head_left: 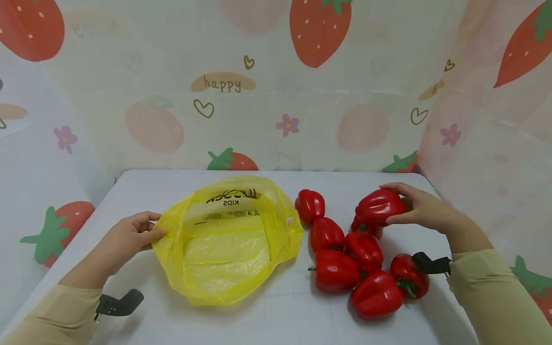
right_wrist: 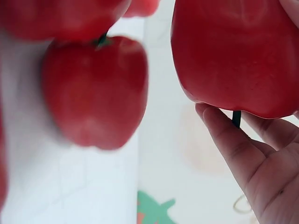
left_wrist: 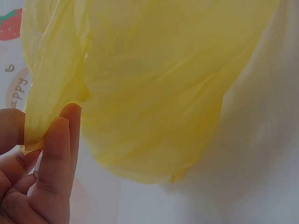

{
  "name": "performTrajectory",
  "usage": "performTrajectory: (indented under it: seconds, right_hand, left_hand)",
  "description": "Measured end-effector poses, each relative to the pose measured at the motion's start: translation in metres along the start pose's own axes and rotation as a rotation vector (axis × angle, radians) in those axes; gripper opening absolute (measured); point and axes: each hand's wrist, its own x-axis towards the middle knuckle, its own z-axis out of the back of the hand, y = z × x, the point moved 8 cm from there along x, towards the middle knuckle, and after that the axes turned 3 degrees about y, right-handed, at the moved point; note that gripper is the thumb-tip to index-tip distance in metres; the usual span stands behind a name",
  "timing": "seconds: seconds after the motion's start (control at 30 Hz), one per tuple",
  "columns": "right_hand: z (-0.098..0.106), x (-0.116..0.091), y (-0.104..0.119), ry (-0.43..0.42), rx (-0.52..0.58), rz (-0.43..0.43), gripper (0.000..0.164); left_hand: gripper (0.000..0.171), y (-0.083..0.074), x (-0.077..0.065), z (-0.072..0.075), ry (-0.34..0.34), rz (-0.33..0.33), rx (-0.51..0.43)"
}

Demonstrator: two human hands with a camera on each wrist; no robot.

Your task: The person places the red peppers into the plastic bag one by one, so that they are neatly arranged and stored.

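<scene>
Yellow bag [head_left: 228, 244] sits on the white table [head_left: 276, 321], mouth spread wide toward the viewer, its left rim pinched between the thumb and fingers of the left hand [head_left: 122, 243]. Well right of the bag, the right hand [head_left: 424, 211] grips a red pepper [head_left: 380, 205] with thumb and fingers; another pepper shows partly beneath, contact unclear. Six loose peppers [head_left: 337, 271] cluster right of the bag, the nearest just beside its rim. White surface extends in front of the bag, and leftward past the left hand to the table's left edge.
</scene>
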Motion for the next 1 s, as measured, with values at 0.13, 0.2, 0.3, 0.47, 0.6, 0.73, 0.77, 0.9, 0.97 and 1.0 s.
performTrajectory:
  seconds: [0.13, 0.2, 0.3, 0.47, 0.6, 0.73, 0.77, 0.9, 0.97, 1.0]
  right_hand:
    - [-0.007, 0.013, 0.013, 0.024, 0.009, 0.047, 0.073]
    - [-0.011, 0.020, 0.019, 0.035, 0.015, 0.046, 0.073]
    - [-0.017, 0.029, 0.027, 0.050, 0.029, 0.041, 0.076]
    - [-0.028, 0.045, 0.044, 0.078, 0.023, 0.036, 0.079]
    - [-0.037, 0.059, 0.055, 0.097, 0.002, 0.036, 0.080]
    - [-0.046, 0.072, 0.064, 0.120, -0.008, 0.036, 0.079]
    - [-0.048, 0.075, 0.067, 0.124, -0.007, 0.038, 0.079]
    - [-0.057, 0.085, 0.079, 0.146, 0.015, 0.072, 0.077]
    - [-0.063, 0.090, 0.083, 0.161, 0.026, 0.082, 0.076]
    - [-0.065, 0.093, 0.086, 0.168, 0.028, 0.085, 0.076]
  left_hand:
    - [0.057, -0.001, 0.000, -0.001, -0.006, 0.007, 0.008]
    - [0.057, -0.001, 0.000, -0.001, -0.007, 0.010, 0.012]
    - [0.057, -0.001, 0.000, -0.001, -0.005, 0.010, 0.010]
    - [0.057, -0.002, -0.001, -0.001, -0.005, 0.003, 0.017]
    - [0.056, -0.004, -0.001, 0.000, -0.007, -0.003, 0.015]
    - [0.056, -0.005, -0.001, -0.001, -0.006, 0.000, 0.007]
    - [0.055, -0.006, -0.001, -0.001, -0.005, 0.000, 0.004]
    - [0.056, -0.006, -0.001, -0.001, -0.005, -0.001, 0.011]
    - [0.056, -0.007, -0.001, 0.000, -0.005, -0.003, 0.014]
    - [0.057, -0.007, -0.001, 0.000, -0.006, -0.003, 0.016]
